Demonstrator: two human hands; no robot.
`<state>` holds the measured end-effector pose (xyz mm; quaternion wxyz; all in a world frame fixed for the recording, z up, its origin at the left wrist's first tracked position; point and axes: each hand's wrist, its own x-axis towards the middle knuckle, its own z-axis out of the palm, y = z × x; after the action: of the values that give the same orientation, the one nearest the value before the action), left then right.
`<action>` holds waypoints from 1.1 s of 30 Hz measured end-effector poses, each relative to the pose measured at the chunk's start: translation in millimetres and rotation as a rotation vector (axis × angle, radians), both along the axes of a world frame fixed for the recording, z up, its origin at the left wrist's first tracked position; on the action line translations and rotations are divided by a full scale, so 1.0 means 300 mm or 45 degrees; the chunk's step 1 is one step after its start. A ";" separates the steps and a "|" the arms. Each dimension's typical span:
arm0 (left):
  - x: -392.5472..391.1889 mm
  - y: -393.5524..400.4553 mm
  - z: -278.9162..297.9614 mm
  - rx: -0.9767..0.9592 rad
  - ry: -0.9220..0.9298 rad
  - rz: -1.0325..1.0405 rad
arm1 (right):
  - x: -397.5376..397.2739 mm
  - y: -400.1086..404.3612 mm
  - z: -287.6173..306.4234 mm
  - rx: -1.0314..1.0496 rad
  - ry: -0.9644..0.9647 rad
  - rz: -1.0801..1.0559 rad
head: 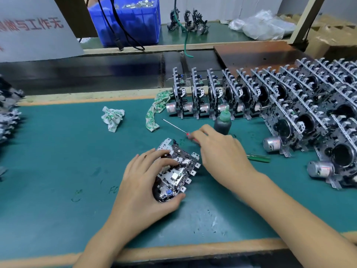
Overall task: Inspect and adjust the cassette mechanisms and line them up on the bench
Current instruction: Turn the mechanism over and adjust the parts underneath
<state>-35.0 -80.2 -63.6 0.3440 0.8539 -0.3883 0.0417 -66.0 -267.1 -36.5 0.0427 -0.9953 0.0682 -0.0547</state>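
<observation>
Left hand (pixel 143 182) fingers grip the cassette mechanism (pixel 174 171) near the bench's front edge; right hand (pixel 216 149) pinches a screwdriver (pixel 174 127). Steady the mechanism before adjusting.

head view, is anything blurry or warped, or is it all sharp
Head view: the right hand and forearm smear with motion blur; the left hand on the cassette mechanism is sharper; wide-angle distortion bends the bench edge and fans the row of mechanisms.

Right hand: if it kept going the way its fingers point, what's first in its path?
The right hand points up-left over the red-handled screwdriver it is touching. Past that, the patterned cloth strip by the row of mechanisms looks first, though depth is uncertain.
</observation>
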 end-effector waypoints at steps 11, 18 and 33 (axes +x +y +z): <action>0.084 -0.073 0.050 0.240 -0.437 -0.374 | -0.240 -0.128 -0.060 0.216 0.123 0.074; 0.050 -0.070 0.010 0.330 0.010 0.213 | -0.257 -0.157 -0.097 0.122 -0.014 -0.012; 0.037 -0.124 -0.038 0.174 -0.363 0.127 | -0.190 -0.195 -0.143 0.130 -0.396 0.222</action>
<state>-23.9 -117.2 -75.1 0.2240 0.8789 -0.3923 0.1530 -123.0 -325.5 -79.5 0.1076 -0.9735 -0.0230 -0.2006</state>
